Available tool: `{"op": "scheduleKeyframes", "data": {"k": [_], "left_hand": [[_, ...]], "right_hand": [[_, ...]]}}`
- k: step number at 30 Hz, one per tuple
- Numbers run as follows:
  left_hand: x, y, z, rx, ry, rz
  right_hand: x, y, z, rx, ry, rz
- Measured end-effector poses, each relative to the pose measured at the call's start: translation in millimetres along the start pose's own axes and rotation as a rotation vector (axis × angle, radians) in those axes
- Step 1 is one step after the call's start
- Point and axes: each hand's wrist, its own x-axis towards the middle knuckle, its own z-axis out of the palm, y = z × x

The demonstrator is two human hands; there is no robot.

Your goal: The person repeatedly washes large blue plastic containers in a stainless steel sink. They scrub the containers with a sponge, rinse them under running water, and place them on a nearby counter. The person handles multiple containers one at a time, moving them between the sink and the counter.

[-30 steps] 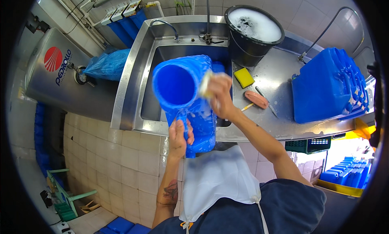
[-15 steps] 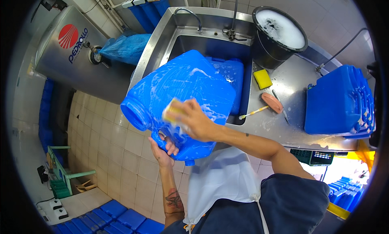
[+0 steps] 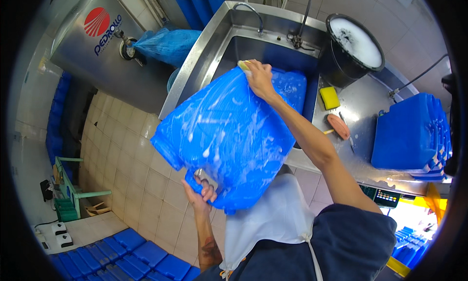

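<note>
A large blue plastic jug (image 3: 234,140), streaked with suds, is tilted in front of me over the sink's near edge, its wide neck toward the left. My left hand (image 3: 201,192) is closed round the jug's handle (image 3: 194,180) at its lower left. At the jug's far upper edge, my right hand (image 3: 260,79) grips a yellow sponge (image 3: 244,65) and presses it on the plastic. Another blue jug (image 3: 292,88) lies in the sink behind, partly hidden by the held one and my right arm.
A black bucket of foam (image 3: 358,45) stands right of the steel sink (image 3: 192,81). Nearby lie a yellow sponge (image 3: 329,98) and a pink-backed brush (image 3: 339,126). Several blue jugs (image 3: 404,130) stand at right. A faucet (image 3: 260,23) arches over the basin; a steel tank (image 3: 112,71) is at left.
My right hand has slid the sponge from the jug's near-neck side up to its far upper edge. The jug has tipped, turning its broad face more toward me; my left hand keeps the handle.
</note>
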Motion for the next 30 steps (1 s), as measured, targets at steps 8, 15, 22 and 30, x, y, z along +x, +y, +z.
{"op": "scheduleKeyframes", "data": {"k": [8, 15, 22, 30], "left_hand": [[10.9, 11.5, -6.2, 0.001, 0.154, -0.020], [34.4, 3.3, -31.6, 0.005, 0.147, 0.065], [37.2, 9.5, -10.3, 0.071, 0.163, 0.039], [56.0, 3.3, -6.3, 0.081, 0.159, -0.043]], "right_hand": [[6.4, 19.4, 20.8, -0.097, -0.156, 0.009], [-114.7, -53.8, -19.0, -0.045, -0.195, -0.318], [-141.1, 24.4, -43.2, -0.049, -0.088, -0.110], [-172.4, 57.2, -82.7, -0.170, 0.049, 0.086]]}}
